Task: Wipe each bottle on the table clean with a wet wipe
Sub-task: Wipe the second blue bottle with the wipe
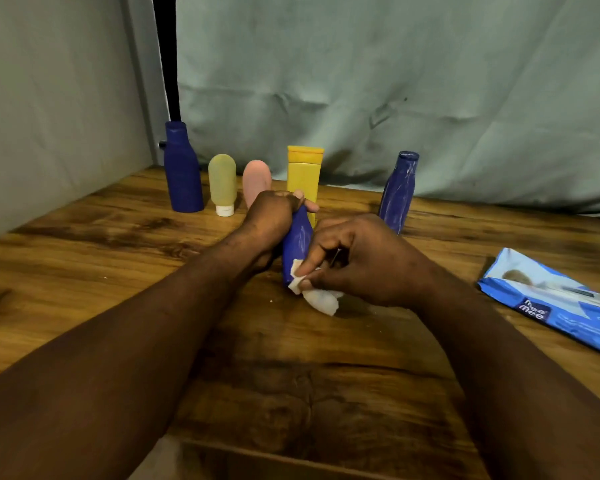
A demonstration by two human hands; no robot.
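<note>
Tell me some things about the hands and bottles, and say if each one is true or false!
1. The left hand holds a blue bottle by its top. True.
2. The right hand pinches a white wet wipe against that bottle. True.
3. The wipes pack lies on the left side of the table. False: it lies on the right side.
4. The yellow tube lies on its side. False: it stands upright behind the hands.
5. The pink tube stands between the yellow-green tube and the yellow tube. True.
</note>
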